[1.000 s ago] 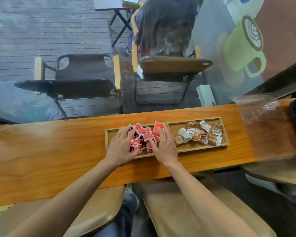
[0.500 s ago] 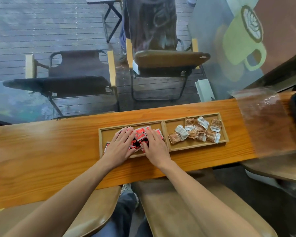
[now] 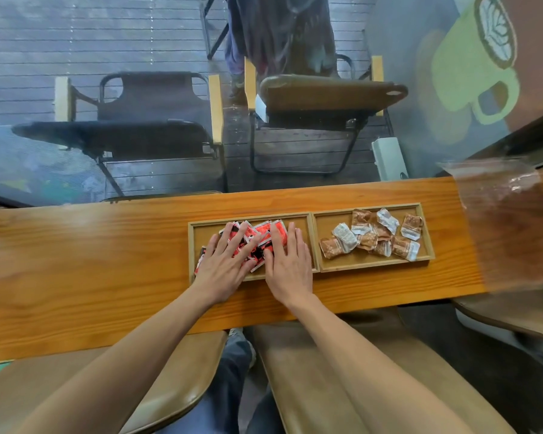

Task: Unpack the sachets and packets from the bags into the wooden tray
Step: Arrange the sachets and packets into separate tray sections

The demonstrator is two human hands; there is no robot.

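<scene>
Café window counter: long wooden bar against glass, painted green latte mug on the pane, folding chairs on outdoor decking, wooden tray of sachets

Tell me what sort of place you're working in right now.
Most likely a cafe: a long wooden counter faces a window painted with a green latte mug, folding chairs stand on decking outside, and the wooden tray holds red sachets and brown packets.
</scene>
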